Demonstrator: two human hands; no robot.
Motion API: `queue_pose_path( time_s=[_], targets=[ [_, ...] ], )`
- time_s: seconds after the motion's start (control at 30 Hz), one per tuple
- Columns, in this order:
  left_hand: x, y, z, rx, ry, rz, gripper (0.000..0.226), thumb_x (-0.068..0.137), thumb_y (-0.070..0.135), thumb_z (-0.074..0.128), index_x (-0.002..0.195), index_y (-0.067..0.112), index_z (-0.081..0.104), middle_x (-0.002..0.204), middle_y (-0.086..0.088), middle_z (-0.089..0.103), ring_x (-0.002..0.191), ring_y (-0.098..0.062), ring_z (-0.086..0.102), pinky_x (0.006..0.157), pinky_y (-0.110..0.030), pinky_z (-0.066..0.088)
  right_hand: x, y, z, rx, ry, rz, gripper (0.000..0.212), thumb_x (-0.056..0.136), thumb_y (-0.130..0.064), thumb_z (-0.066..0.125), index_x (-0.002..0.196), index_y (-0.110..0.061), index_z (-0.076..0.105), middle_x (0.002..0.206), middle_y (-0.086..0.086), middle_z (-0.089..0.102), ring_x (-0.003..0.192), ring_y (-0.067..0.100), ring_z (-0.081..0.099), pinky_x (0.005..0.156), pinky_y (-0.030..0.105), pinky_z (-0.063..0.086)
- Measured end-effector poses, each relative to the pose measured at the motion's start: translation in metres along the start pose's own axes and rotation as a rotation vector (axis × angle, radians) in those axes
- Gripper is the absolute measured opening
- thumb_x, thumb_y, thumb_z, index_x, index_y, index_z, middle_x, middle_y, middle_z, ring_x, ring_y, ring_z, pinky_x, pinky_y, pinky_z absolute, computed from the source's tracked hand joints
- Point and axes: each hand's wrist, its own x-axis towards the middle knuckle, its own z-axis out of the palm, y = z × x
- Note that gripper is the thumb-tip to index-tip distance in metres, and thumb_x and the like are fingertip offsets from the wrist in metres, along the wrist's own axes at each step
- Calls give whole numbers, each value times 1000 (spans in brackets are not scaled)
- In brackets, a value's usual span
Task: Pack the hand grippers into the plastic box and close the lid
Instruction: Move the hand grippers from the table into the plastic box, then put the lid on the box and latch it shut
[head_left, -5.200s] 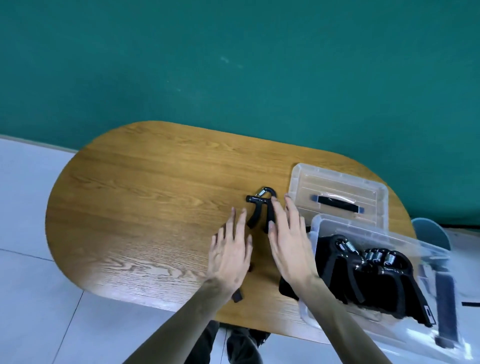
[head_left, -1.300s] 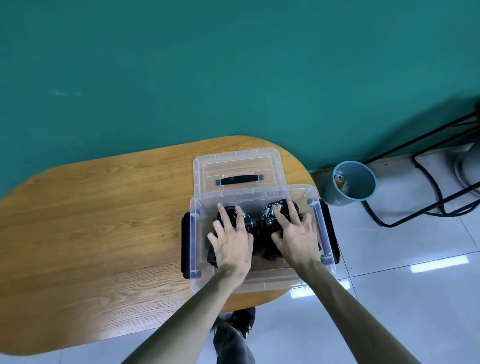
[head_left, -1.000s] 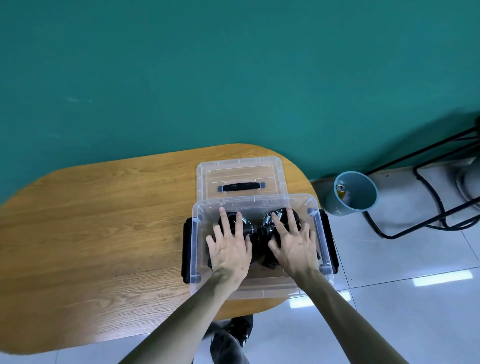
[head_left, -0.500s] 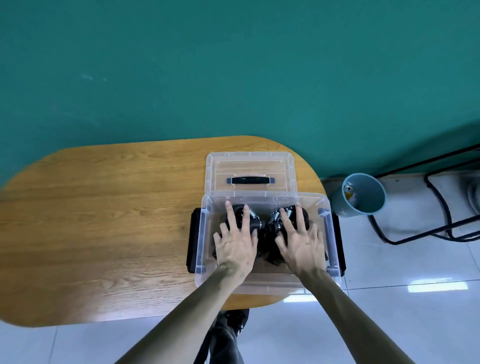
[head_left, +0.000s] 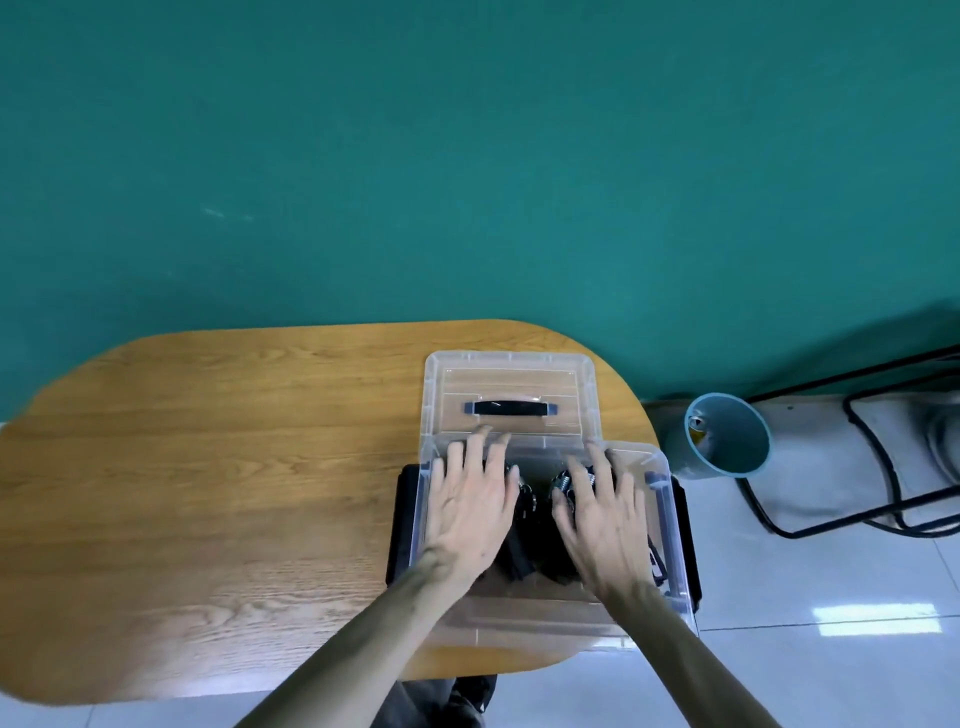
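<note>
A clear plastic box (head_left: 670, 525) with black side latches sits at the right end of the wooden table (head_left: 208, 483). Several black hand grippers (head_left: 537, 512) with metal springs lie inside it, mostly hidden under my hands. My left hand (head_left: 470, 506) is flat and spread over the left half of the box, its fingertips reaching the far rim. My right hand (head_left: 605, 512) is spread over the right half. Neither hand grips anything. The clear lid (head_left: 511, 384) with a black handle lies flat on the table just behind the box.
A teal wall stands behind the table. On the tiled floor to the right are a blue-grey bin (head_left: 727, 434) and a black metal frame (head_left: 878, 467). The box's right side overhangs the table's rounded end.
Both hands have slid forward over the grippers towards the far rim of the box and the lid. The head view has shifted slightly; box and lid stay in place.
</note>
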Motion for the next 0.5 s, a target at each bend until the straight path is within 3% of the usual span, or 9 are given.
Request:
queue_pose_path(
  time_s=[0.07, 0.2, 0.4, 0.5],
  targets=[
    [17, -9, -10, -1, 41, 17, 48, 103, 39, 24, 142, 18, 42, 146, -5, 43, 112, -25, 47, 91, -40, 42, 19, -4, -11, -3, 83, -39, 41, 96, -32, 43, 130, -12, 56, 141, 15, 51, 117, 40, 52, 85, 51, 48],
    [58, -29, -25, 2, 63, 55, 49, 104, 37, 23, 145, 16, 39, 154, -8, 35, 120, -26, 45, 94, -42, 42, 61, -6, -28, 18, 119, -63, 43, 100, -27, 48, 141, -13, 46, 149, 11, 44, 124, 40, 45, 92, 54, 47],
    [114, -60, -15, -173, -81, -95, 59, 103, 51, 22, 154, 22, 25, 166, -6, 10, 147, -29, 20, 112, -49, 32, 119, 8, -29, 79, -2, 45, 58, 101, -39, 46, 153, -21, 28, 165, -3, 19, 135, 43, 36, 97, 57, 46],
    [137, -74, 0, -172, -164, -117, 63, 102, 54, 17, 158, 27, 8, 166, -3, -13, 151, -29, 5, 118, -52, 21, 142, 27, -11, 78, -99, 67, 62, 101, -51, 31, 157, -29, 14, 168, -7, 5, 142, 44, 28, 106, 57, 40]
  ],
)
